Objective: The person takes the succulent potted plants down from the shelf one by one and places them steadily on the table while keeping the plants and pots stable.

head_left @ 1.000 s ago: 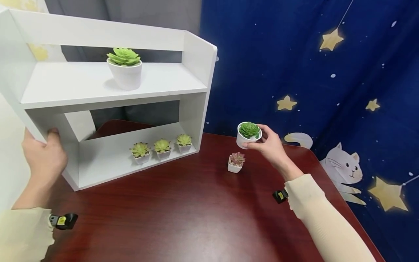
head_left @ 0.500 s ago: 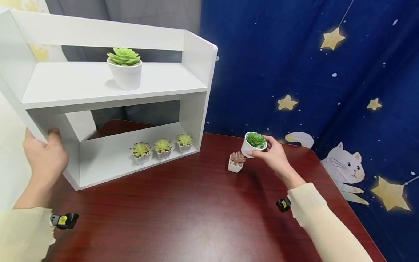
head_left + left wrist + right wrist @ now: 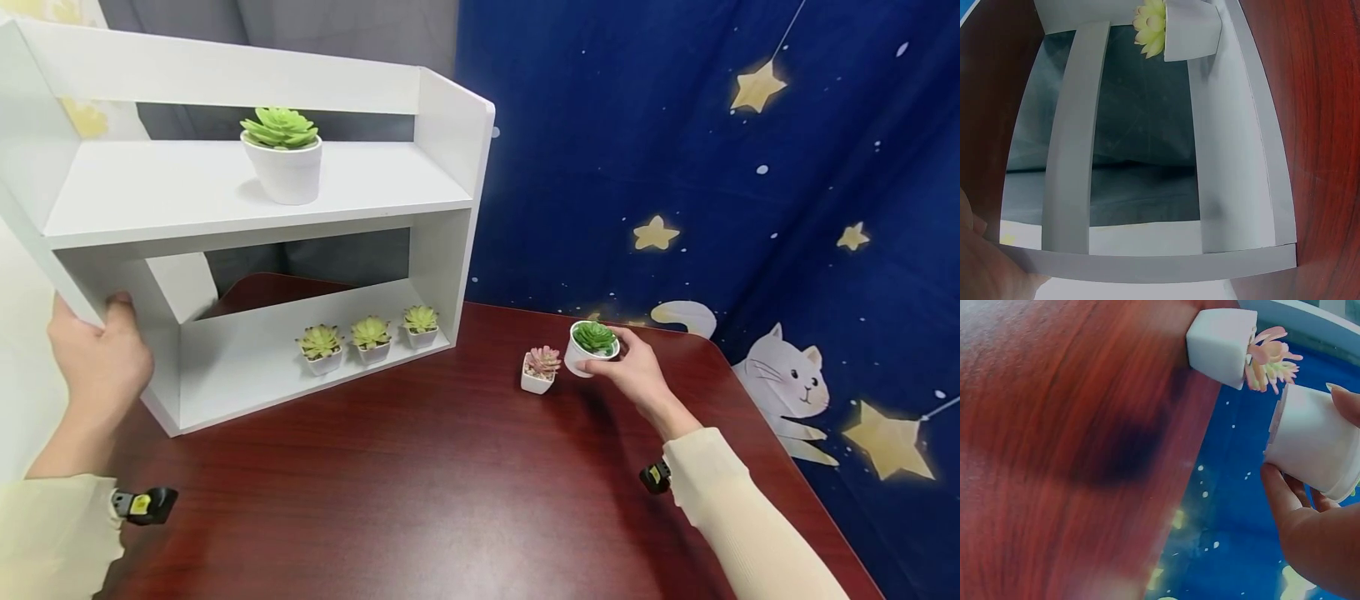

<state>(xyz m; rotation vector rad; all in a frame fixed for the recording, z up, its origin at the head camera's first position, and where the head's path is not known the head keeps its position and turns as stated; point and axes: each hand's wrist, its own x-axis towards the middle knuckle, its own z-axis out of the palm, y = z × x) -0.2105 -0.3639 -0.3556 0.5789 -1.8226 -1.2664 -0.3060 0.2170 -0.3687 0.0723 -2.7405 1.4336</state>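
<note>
My left hand (image 3: 101,358) grips the left side panel of a white two-tier shelf (image 3: 262,221), thumb on the inner face. In the right hand (image 3: 637,371) is a round white pot with a dark green succulent (image 3: 594,339), pinched between thumb and fingers close over the table's far right part. The right wrist view shows the pot's white wall (image 3: 1313,434) and a dark shadow on the wood. Just left of it stands a pink succulent (image 3: 540,372) in a small square white pot on the table.
A larger bright green succulent (image 3: 288,167) stands on the upper tier. Along the lower tier's front edge sit 3 small yellow-green succulents (image 3: 371,340). Dark red wooden table (image 3: 390,483) lies in front. A blue star-patterned curtain (image 3: 570,167) hangs behind.
My right hand has lowered the dark green potted succulent toward the table and moved it slightly right, to beside the pink one. The left hand keeps its grip on the shelf.
</note>
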